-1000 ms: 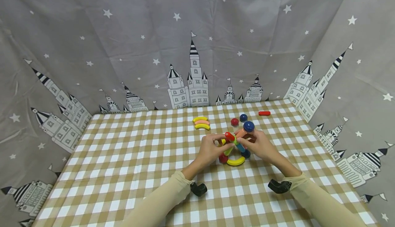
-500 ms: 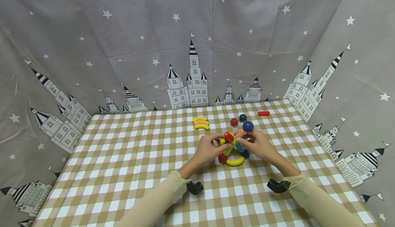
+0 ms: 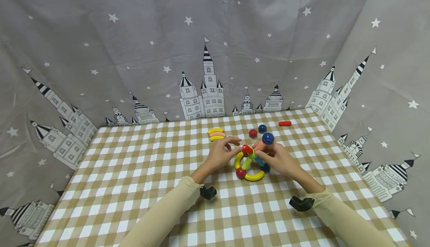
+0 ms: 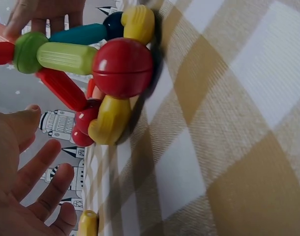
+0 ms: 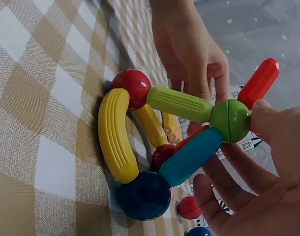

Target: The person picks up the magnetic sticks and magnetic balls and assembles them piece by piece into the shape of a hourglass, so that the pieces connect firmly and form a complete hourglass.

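Note:
A magnetic ball-and-rod structure stands on the checked cloth. Its base ring has yellow curved rods, a red ball and a dark blue ball. A light green rod and a teal rod slope up to a green ball. From that ball a red rod and a salmon rod stick out, the salmon one topped by a blue ball. My right hand pinches the salmon rod beside the green ball. My left hand, fingers spread and holding nothing, is just left of the structure.
Behind the left hand lie curved yellow rods with a salmon one between them. Further back are a loose red ball, a loose blue ball and a red rod. A grey castle-print curtain borders the table.
My left hand has come off the structure and moved left, with its fingers opening. The right hand keeps its grip, and the structure stays in nearly the same place.

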The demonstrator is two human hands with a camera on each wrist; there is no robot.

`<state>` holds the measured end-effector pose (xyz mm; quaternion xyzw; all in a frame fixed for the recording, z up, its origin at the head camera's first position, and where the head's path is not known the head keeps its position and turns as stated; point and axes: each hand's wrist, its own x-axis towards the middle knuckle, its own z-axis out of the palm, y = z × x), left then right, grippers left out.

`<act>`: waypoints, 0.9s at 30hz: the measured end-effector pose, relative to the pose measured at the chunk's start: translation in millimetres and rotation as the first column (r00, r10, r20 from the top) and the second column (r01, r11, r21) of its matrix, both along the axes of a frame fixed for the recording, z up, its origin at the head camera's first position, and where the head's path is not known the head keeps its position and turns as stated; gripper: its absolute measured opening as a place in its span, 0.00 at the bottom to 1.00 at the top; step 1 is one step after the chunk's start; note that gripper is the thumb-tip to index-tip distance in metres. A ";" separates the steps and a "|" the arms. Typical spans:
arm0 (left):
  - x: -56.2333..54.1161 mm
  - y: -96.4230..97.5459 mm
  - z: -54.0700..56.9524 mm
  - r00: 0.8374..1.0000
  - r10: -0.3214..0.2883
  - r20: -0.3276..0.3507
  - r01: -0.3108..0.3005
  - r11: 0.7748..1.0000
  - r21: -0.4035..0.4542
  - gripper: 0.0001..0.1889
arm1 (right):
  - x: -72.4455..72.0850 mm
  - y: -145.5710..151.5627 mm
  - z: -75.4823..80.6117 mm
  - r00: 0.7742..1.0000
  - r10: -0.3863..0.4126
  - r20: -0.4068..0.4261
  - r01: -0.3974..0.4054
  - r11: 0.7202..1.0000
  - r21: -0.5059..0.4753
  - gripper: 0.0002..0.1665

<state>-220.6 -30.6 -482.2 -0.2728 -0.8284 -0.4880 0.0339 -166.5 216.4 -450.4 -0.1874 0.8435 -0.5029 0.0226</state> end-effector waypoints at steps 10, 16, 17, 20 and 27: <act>-6.2 1.8 -3.5 0.999 0.037 0.001 -0.037 0.998 -0.044 0.15 | -0.8 7.5 3.1 1.000 -0.011 -0.004 0.012 1.000 0.022 0.12; -17.2 11.1 0.3 0.999 0.034 -0.016 -0.035 0.995 -0.090 0.15 | -0.1 17.0 3.8 0.999 -0.032 0.019 0.032 0.999 0.032 0.13; -19.9 13.5 0.8 0.999 0.032 -0.017 -0.034 0.995 -0.094 0.15 | 0.2 18.5 4.1 0.999 -0.030 0.018 0.030 0.999 0.031 0.12; -27.7 21.4 2.4 0.999 0.030 -0.017 -0.031 0.994 -0.106 0.16 | 0.5 22.4 4.3 1.000 -0.016 -0.001 0.016 1.000 0.022 0.09; -44.2 41.1 3.5 0.999 0.046 -0.019 -0.049 0.984 -0.173 0.19 | 3.1 29.9 7.2 1.000 -0.010 -0.001 0.010 1.000 -0.003 0.04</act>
